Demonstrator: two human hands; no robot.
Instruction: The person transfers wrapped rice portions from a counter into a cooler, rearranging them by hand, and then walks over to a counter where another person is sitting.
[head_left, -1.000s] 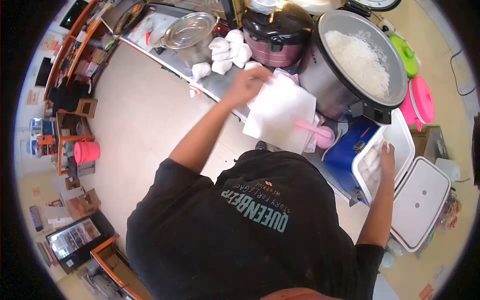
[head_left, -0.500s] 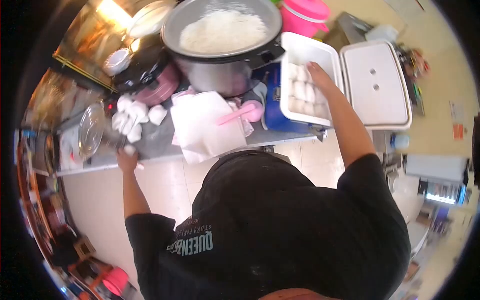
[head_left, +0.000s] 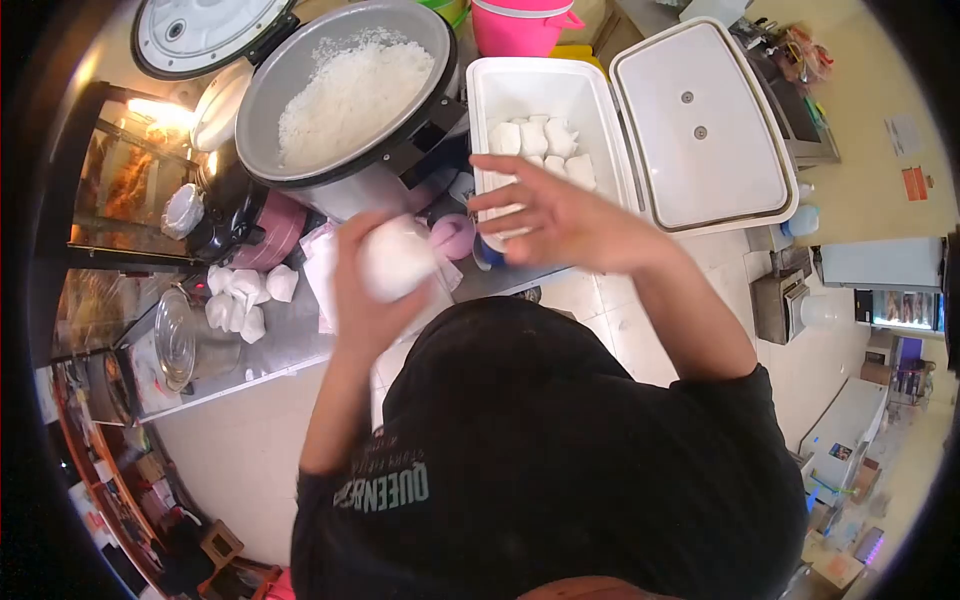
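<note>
My left hand (head_left: 362,318) is wrapped around a rounded white wrapped bundle (head_left: 398,260), blurred by motion, above the white paper sheets (head_left: 320,262) at the counter's front. My right hand (head_left: 570,222) is raised with its fingers spread and holds nothing. It hovers over the near end of a white-lined cooler (head_left: 480,110), where several white wrapped bundles (head_left: 535,135) lie. Behind my left hand stands a big rice cooker (head_left: 262,150) full of white rice (head_left: 355,95). A pink scoop (head_left: 453,236) rests beside the sheets, partly hidden.
The cooler's lid (head_left: 700,130) is folded open to the right. More white bundles (head_left: 238,295) sit at the counter's left near a glass lid (head_left: 175,340). A pink jug (head_left: 520,25) stands behind the cooler. A pink pot (head_left: 275,230) is left of the cooker.
My left hand has come from the left bundles to the middle with a white bundle in it. My right hand has left the cooler and moved back toward me. The view has shifted.
</note>
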